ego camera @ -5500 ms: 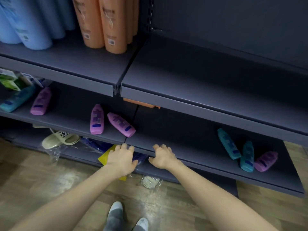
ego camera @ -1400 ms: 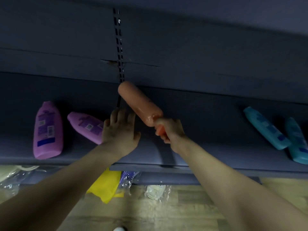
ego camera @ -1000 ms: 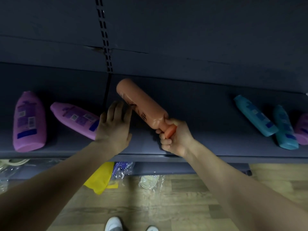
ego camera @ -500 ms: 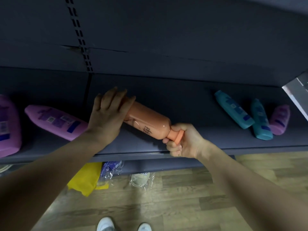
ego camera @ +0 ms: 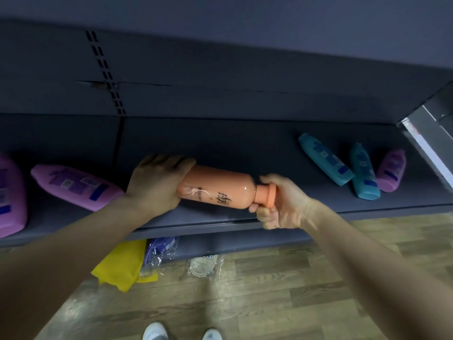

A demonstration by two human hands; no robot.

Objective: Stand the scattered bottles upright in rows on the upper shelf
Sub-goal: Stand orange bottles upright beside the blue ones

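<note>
An orange bottle lies nearly level above the dark shelf, held between both hands. My right hand grips its cap end on the right. My left hand wraps over its base on the left. Two purple bottles lie flat on the shelf to the left, one cut off by the frame edge. Two teal bottles and a small purple bottle lie flat at the right.
The shelf's front lip runs below my hands. A grey bracket juts in at the right. Under the shelf lie a yellow cloth and plastic-wrapped items on the wooden floor. My shoes show at the bottom.
The orange bottle has swung from a steep diagonal to nearly level and come toward the shelf front. My left hand moved from the shelf onto the bottle's base. The view shifted left.
</note>
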